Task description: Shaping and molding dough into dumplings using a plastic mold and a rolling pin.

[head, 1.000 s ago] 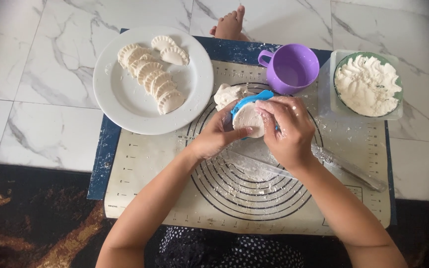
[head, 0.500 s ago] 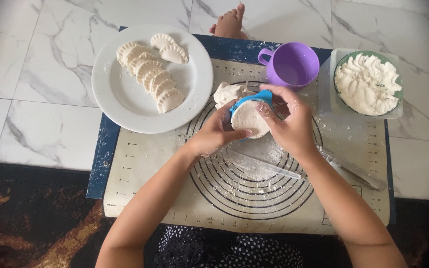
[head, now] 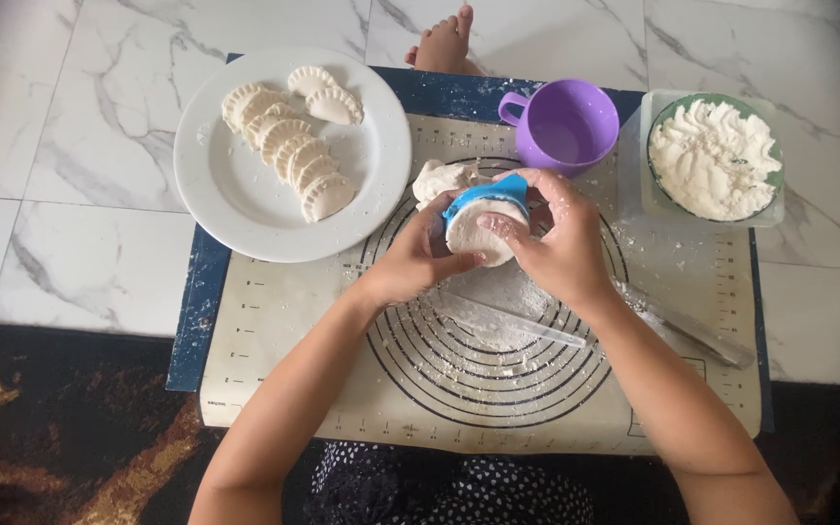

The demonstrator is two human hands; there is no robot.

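Observation:
A blue dumpling press (head: 494,192) with a round of white dough (head: 478,236) laid in it is held above the rolling mat. My left hand (head: 408,262) grips its left side from below. My right hand (head: 554,241) holds the right side, fingers pressing on the dough. A lump of spare dough (head: 439,179) lies just behind the press.
A white plate (head: 245,204) with several shaped dumplings (head: 289,146) sits at the left. A purple cup (head: 568,124) and a bowl of white filling (head: 714,156) stand at the back right. A clear rolling pin (head: 512,323) and a knife (head: 692,331) lie on the floured mat (head: 284,389). A person's foot (head: 444,44) shows at the top.
Both hands with the press have shifted slightly left and up, and the fingers of my right hand have moved over the dough.

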